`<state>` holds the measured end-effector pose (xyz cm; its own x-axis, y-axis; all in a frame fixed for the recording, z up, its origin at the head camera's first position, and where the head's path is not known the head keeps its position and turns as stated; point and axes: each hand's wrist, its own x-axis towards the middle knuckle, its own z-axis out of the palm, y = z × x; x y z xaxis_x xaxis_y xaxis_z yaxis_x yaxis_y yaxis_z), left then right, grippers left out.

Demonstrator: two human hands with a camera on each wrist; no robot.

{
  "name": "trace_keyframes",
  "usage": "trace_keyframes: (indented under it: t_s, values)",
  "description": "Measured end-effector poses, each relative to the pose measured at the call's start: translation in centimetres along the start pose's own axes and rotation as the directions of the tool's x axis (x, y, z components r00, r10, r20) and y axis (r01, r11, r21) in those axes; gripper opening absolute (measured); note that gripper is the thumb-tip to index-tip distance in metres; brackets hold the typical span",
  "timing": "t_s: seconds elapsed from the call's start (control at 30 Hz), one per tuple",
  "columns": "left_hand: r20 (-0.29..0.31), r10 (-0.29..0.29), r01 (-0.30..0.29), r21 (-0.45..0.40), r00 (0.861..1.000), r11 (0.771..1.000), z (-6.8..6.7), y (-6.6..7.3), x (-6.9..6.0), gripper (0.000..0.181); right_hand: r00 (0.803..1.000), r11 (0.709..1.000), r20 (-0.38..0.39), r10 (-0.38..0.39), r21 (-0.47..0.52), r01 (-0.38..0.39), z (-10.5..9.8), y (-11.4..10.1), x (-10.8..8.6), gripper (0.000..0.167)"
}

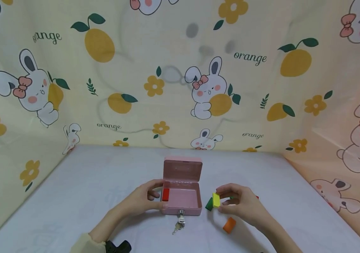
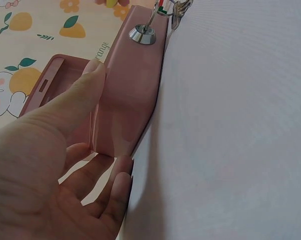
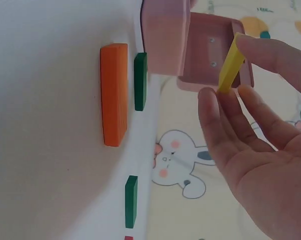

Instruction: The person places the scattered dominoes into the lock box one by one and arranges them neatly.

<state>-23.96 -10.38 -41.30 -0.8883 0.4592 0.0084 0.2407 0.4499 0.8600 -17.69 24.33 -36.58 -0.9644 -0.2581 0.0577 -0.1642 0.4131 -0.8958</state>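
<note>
A small pink metal cash box [image 1: 184, 201] stands on the table with its lid raised. Inside, along its left wall, lies a red block [image 1: 165, 194]. My left hand [image 1: 140, 199] grips the box's left side, thumb at the front corner and fingers around behind. To the right of the box, above the table, my right hand [image 1: 241, 203] pinches a yellow block [image 3: 231, 65] between thumb and fingertips. Keys [image 1: 178, 225] hang from the lock on the front wall. Just beyond the box's right side lies a green block [image 1: 209, 204].
An orange block [image 1: 229, 225] lies on the white tabletop [image 1: 104, 172] nearer to me. Another green block [image 3: 131, 202] and a red piece [image 3: 128, 238] lie farther right, mostly hidden by my right hand in the head view. A patterned cloth [image 1: 173, 42] surrounds the table's back and sides.
</note>
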Motion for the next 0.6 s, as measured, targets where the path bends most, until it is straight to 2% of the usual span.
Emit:
trace_keyframes:
  t_s: [0.13, 0.27, 0.6]
  values:
    - [0.004, -0.006, 0.006, -0.009, 1.000, 1.000, 0.0, 0.1, 0.0, 0.080, 0.999, 0.997, 0.015, 0.031, 0.069, -0.032, 0.2, -0.2, 0.0, 0.047]
    - [0.002, -0.011, 0.011, -0.013, 1.000, 1.000, 0.0, 0.0, 0.0, 0.080, 0.999, 0.992, 0.025, 0.021, 0.123, -0.024, 0.4, -0.3, -0.1, 0.045]
    - [-0.001, -0.015, 0.015, -0.013, 1.000, 1.000, 0.0, 0.0, 0.0, 0.080, 0.998, 0.988, 0.009, 0.065, 0.140, -0.066, 1.1, -0.7, 0.2, 0.048]
